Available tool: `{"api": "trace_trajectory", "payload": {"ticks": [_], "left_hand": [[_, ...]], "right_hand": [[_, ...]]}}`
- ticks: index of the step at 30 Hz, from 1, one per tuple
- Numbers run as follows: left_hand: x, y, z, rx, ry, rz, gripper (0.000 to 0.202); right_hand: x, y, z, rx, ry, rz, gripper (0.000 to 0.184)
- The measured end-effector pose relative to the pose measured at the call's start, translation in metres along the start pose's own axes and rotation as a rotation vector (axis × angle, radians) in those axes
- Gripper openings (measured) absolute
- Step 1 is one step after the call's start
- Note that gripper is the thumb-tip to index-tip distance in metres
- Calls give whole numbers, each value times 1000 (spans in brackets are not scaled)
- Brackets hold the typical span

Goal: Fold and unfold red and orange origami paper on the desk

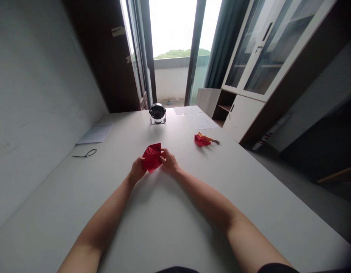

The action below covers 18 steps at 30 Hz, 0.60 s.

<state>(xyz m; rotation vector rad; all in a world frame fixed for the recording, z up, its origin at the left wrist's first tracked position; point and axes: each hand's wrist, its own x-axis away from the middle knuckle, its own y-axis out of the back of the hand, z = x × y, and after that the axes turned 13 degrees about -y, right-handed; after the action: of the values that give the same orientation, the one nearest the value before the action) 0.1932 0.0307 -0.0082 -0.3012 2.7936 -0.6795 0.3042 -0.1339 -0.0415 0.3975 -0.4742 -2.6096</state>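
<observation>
A folded red paper piece (152, 157) is held just above the white table (164, 212), near its middle. My left hand (138, 169) pinches its left edge with closed fingers. My right hand (169, 162) grips its right edge, fingers curled against the paper. Both forearms reach forward from the bottom of the view. The paper shows several creases and a pointed lower corner.
A second folded red paper with orange pieces (202, 139) lies at the right beside a small ring (216, 143). A small round metal device (157, 113) stands at the far edge. White sheets (95, 133) and a black cord (85, 154) lie at the left by the wall. A cabinet (243, 113) stands to the right.
</observation>
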Motion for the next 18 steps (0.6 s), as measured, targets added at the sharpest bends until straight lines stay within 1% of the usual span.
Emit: {"api": "trace_trajectory", "payload": {"ticks": [3,6,8,11,13,16,18], "left_hand": [[-3,1,0,-43,16,-42,39],[-6,4,0,-71,-17,-67,37],[-8,6,1,-60,-13,-96,37],[-9,9,5,-54,14,-133,38],[-9,10,9,-91,-8,-152,37],[-9,10,15,-227,-113,-215,36],[-8,9,16,-349,-202,-252,43]], "right_hand": [[-4,0,-3,-206,-83,13,28],[-9,-2,-7,-360,-87,9,28],[-12,-4,-9,-410,-80,7,29],[-13,-6,-11,-401,-74,-7,28],[-12,-5,-11,-356,-75,-18,28],[-7,-3,-8,-265,-62,-14,26],[-3,-2,-3,-187,-46,-11,23]]}}
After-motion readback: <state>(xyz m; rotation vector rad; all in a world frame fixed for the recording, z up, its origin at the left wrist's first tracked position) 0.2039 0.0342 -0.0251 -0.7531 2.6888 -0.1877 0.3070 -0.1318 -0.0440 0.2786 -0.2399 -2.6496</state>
